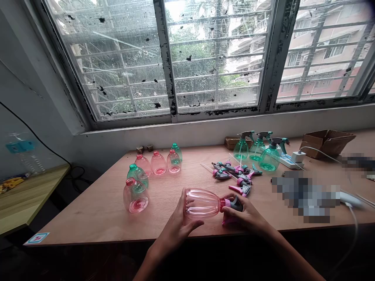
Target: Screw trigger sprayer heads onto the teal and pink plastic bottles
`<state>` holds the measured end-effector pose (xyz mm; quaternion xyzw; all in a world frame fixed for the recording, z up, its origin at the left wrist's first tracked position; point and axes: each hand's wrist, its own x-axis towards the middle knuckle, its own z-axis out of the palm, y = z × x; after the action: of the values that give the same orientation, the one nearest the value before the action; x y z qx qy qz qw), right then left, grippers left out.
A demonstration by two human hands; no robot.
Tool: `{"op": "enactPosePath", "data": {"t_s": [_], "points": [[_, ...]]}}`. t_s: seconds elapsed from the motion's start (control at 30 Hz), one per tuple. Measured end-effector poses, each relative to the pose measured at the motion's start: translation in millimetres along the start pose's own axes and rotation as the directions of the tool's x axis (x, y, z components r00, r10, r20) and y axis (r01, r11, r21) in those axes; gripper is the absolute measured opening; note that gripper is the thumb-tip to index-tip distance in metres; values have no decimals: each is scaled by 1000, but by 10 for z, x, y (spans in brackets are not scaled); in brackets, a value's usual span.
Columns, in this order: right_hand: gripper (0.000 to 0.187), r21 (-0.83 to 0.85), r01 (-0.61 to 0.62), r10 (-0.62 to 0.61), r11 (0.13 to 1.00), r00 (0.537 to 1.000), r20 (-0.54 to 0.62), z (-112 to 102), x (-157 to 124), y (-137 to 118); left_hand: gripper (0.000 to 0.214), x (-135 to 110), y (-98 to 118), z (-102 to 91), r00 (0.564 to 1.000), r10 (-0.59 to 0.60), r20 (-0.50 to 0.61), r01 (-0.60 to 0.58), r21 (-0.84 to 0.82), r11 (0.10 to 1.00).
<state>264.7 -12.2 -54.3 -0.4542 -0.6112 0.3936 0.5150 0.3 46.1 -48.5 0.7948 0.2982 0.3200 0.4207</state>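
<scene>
A clear pink spray bottle (202, 203) lies sideways between my two hands, above the table's front edge. My left hand (182, 218) is wrapped around its base end, thumb below and fingers behind. At the neck, my right hand (241, 212) grips the grey and pink spray head (233, 203), which sits on the bottle's mouth. Whether its collar is fully screwed down I cannot tell. Just beyond the right hand lies a pile of loose pink and grey spray heads (240, 173) with thin tubes.
Headless pink bottles (158, 163) and green bottles (137, 174) stand at the left of the wooden table (96, 203). Green bottles with spray heads (268, 159) stand at the back right, beside a power strip (291, 160) and cardboard box (325, 142). Cables cross the right side.
</scene>
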Motion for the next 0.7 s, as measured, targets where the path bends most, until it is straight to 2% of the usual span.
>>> {"op": "enactPosePath", "data": {"t_s": [0.2,0.37,0.5,0.7], "points": [[33,5,-28,28,1000,1000,-3,-8,-9,1,100,6,-8,3,1000,-1,-13,2,55,998],[35,46,-59,59,997,998,11,13,-11,3,109,0,0,-3,1000,-7,7,7,9,1000],[35,74,-76,75,994,997,22,32,-11,-23,104,-8,10,-14,999,-37,11,37,0,999],[33,-18,-35,35,999,999,-8,9,-8,-17,100,-7,27,-11,1000,12,3,-12,58,998]]}}
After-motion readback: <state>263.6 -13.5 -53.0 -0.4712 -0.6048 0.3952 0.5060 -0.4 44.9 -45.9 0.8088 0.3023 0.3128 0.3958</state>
